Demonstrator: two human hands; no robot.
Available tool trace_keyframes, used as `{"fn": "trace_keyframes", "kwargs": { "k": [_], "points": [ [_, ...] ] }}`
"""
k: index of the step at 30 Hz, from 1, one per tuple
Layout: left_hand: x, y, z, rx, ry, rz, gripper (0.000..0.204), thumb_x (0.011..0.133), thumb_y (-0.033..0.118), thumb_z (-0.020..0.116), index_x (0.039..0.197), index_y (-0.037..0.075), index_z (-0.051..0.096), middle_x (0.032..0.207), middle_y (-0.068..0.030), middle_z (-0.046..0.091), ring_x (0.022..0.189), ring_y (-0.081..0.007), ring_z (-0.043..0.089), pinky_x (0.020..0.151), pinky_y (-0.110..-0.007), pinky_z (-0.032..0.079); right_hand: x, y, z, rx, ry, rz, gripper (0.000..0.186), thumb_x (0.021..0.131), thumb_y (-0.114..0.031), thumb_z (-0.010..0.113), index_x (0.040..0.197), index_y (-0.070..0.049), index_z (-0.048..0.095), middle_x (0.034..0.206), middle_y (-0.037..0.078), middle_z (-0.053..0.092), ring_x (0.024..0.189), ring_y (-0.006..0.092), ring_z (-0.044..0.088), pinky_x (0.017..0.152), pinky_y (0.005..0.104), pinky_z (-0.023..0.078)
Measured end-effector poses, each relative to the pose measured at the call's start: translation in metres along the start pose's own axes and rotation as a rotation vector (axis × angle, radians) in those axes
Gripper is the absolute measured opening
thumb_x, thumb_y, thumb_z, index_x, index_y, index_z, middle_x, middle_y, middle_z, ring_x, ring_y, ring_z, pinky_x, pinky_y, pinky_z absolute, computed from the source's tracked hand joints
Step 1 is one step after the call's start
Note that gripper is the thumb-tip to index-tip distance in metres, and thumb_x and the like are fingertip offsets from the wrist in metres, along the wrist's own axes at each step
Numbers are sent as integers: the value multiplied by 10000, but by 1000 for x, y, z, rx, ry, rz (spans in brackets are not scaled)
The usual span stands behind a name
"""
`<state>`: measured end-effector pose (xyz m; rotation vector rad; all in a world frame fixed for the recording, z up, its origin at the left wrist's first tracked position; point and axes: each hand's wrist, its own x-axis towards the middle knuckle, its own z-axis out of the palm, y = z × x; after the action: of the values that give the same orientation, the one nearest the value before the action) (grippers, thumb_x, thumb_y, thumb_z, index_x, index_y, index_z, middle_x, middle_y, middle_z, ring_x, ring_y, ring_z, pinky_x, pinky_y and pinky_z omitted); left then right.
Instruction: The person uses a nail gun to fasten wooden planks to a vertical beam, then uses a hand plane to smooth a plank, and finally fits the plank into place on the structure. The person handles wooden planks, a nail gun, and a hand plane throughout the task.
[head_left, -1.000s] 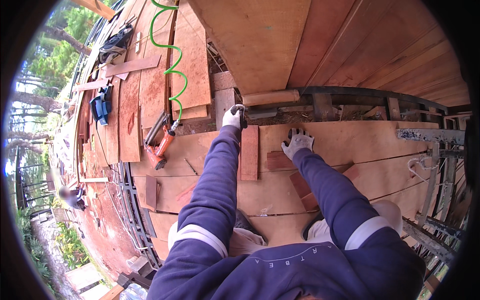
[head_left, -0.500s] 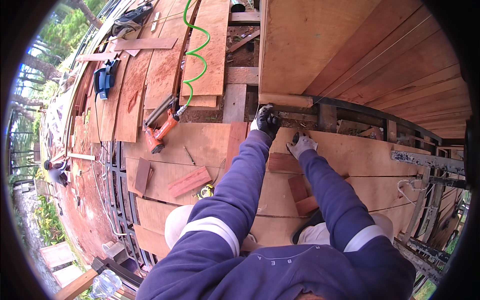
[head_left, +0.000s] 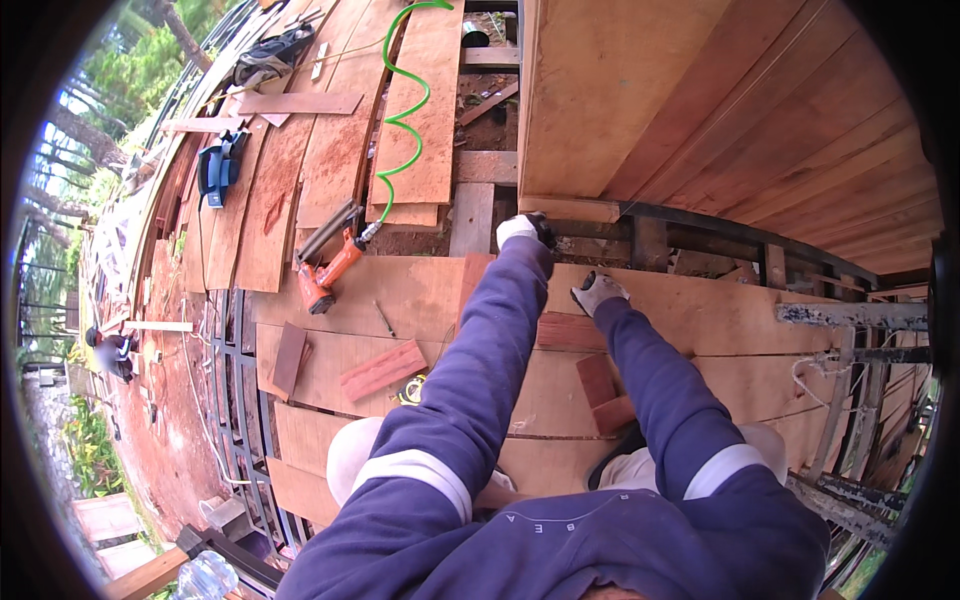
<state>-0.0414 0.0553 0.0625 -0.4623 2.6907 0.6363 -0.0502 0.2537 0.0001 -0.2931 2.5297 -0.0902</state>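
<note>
My gloved left hand [head_left: 526,232] is closed at the lower edge of an upright plywood panel [head_left: 577,95], beside a wooden strip [head_left: 585,208]; what it grips is hidden. My gloved right hand [head_left: 600,292] is lower and to the right, fingers curled over the floor plank [head_left: 705,307], just above a red-brown offcut [head_left: 570,328]; anything in it is hidden. Another red board [head_left: 470,285] lies partly under my left arm. Left of it are an orange nail gun [head_left: 330,275] on a green coiled hose [head_left: 405,125], a slim metal tool [head_left: 384,318] and a tape measure [head_left: 410,390].
Loose boards [head_left: 300,150] cover the upper left, with a blue tool [head_left: 217,170] and a dark bag [head_left: 270,55] on them. A gap with joists [head_left: 470,215] runs below the panel. Metal rails [head_left: 850,316] stand at right. Another person [head_left: 115,355] works at far left.
Since one second ago the view has shifted and my left hand has moved rightward along the panel's foot. My right hand's fingers, spread earlier, are now curled.
</note>
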Motion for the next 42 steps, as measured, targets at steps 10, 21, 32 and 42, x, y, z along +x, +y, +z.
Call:
{"fn": "trace_keyframes", "kwargs": {
  "k": [10,21,32,42],
  "points": [
    [-14,-48,-23,-357,216,-129,205,888,243,559,951,137,723,1029,-165,691,966,-336,657,858,-417,515,-14,-79,-22,584,177,-192,376,842,-370,647,1086,-85,665,1108,179,674,1071,337,626,932,403,494],
    [-8,-65,-20,-284,287,-43,195,887,188,529,952,120,701,944,-173,696,917,-343,660,834,-400,518,-7,-70,13,638,21,-209,367,844,-349,661,1089,-76,677,1080,177,689,1024,339,651,897,397,510],
    [6,-95,65,-1037,100,149,284,727,74,724,1004,104,666,943,-109,691,869,-300,653,757,-362,527,35,-100,20,1000,268,-307,355,871,-225,643,1179,-49,641,1142,196,667,1082,357,623,957,403,477],
    [30,-96,112,-903,172,343,179,840,55,630,1013,89,661,960,-110,693,881,-214,658,772,-318,524,65,-121,31,1326,43,-391,213,873,-133,637,1046,-32,709,1030,132,719,940,231,681,867,331,519]
  ]
}}
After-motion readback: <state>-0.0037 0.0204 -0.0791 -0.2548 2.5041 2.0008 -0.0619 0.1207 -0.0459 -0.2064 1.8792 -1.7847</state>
